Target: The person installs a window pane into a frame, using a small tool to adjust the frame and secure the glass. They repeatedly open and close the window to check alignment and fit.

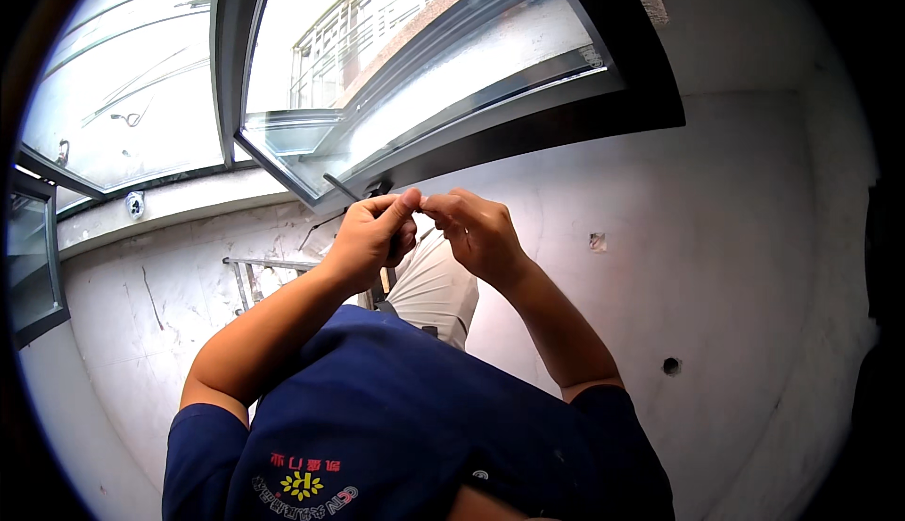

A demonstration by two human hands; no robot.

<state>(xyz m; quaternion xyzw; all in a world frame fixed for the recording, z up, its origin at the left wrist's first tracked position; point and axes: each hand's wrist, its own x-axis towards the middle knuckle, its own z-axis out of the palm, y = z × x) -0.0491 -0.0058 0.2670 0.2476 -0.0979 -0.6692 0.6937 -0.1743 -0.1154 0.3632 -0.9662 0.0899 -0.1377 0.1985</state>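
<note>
In front of my chest, both hands meet at the fingertips. My left hand (370, 238) is closed, its thumb laid over curled fingers. My right hand (479, 236) is closed too, thumb and forefinger pinched against the left thumb. Whatever lies between the fingertips is too small to make out. Just beyond the hands is the lower corner of a dark-framed glass window sash (528, 134), swung inward. A grey lever handle (340, 187) sticks out near that corner, close to my left hand. A dark, partly hidden object shows under my left hand.
A pale window sill (189, 202) runs along the left, with a small white and blue roll (135, 204) on it. A metal ladder-like frame (269, 268) stands below. Another dark sash (33, 257) is at far left. The pale wall (641, 266) at right has a round hole (671, 366).
</note>
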